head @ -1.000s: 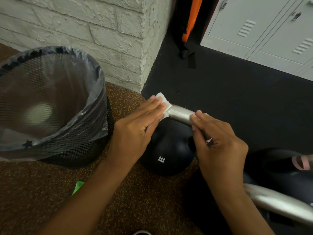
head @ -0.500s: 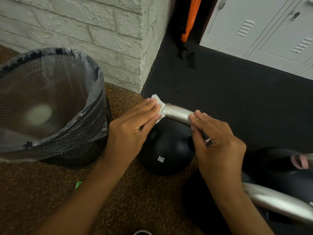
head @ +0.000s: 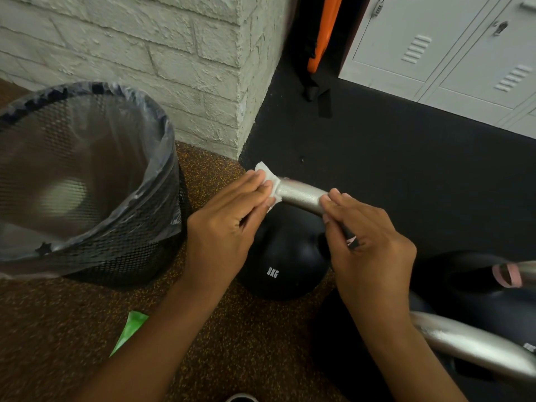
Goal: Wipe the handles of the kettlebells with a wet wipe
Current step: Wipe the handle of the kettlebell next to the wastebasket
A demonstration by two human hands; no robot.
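At the near right edge, a second silver handle (head: 475,348) crosses the corner above a dark kettlebell body, and behind it a third kettlebell (head: 464,274) shows a pink band (head: 506,274) on its handle; white marks on the near one are too cut off to read. A green scrap (head: 129,329) lies on the speckled brown floor (head: 58,329) beside the left forearm.

In the middle stands the black kettlebell (head: 285,262), printed "8KG" in white. Its silver handle (head: 301,195) runs across between the two hands. The left hand (head: 229,216) holds the white wipe (head: 268,181) pinched against the handle's left end, with a corner of the wipe sticking out past the fingertips. The right hand (head: 368,248) is curled around the handle's right end where it bends down to the body.

Left of the kettlebell is a black mesh bin (head: 95,250) with a clear liner. Behind it rises a white brick wall (head: 174,53). Farther back, across black matting (head: 406,169), are an orange strap (head: 322,33) and grey lockers (head: 449,47).
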